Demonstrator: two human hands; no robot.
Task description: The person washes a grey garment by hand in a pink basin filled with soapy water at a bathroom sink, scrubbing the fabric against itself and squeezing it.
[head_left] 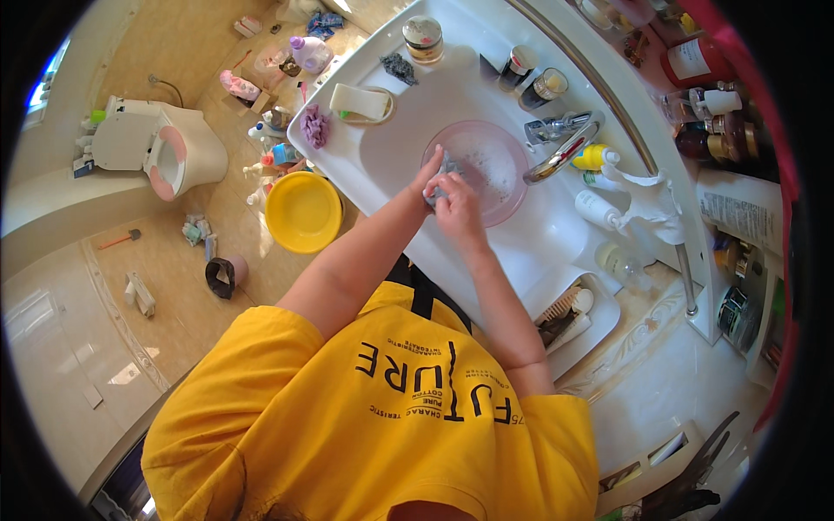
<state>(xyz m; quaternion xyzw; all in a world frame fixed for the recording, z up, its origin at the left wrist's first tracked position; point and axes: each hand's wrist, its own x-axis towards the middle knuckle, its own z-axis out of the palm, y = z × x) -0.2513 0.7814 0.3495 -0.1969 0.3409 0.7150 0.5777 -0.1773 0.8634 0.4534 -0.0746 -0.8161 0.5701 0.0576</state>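
Note:
A wet-looking grey cloth is bunched between my two hands. My left hand is closed around the cloth on its left side, fingers pointing away from me. Pressed against it from the near right, my right hand has its fingers curled onto the same cloth. Both hands are over the near left edge of a translucent pink basin, which sits in the white sink. White suds float on the water in the basin. Parts of the cloth are hidden by my fingers.
A chrome faucet arches toward the basin's right side. Along the rim stand a soap dish, a purple scrubber, jars and bottles. A yellow basin is to the left, with a toilet beyond.

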